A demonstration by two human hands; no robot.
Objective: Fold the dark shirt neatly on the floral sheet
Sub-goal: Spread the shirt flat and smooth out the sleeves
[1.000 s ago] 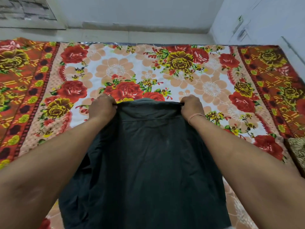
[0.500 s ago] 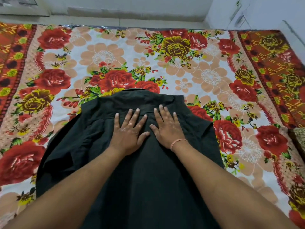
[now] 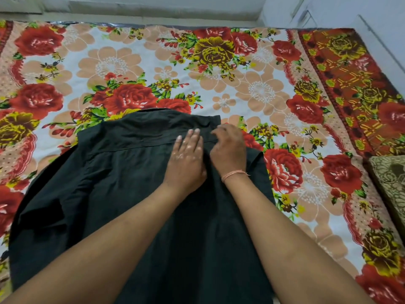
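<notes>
Shirt lies on sheet, collar far, length running toward me. My left hand presses flat near the collar's right end. My right hand, nearer the shoulder edge, curls, perhaps pinching fabric.

This is a room in a home, most likely a bedroom. A wide floral sheet printed with red and yellow roses stretches out on every side of the left hand and the right hand, laid flat like bedding. A dark shirt lies spread on it under both hands, as household laundry would. Beyond the fingertips, past the sheet's far edge, runs a plain pale wall. Beyond and to the right of the right hand stands a white panelled door. Out to that hand's right lies a gold-patterned cushion.
</notes>
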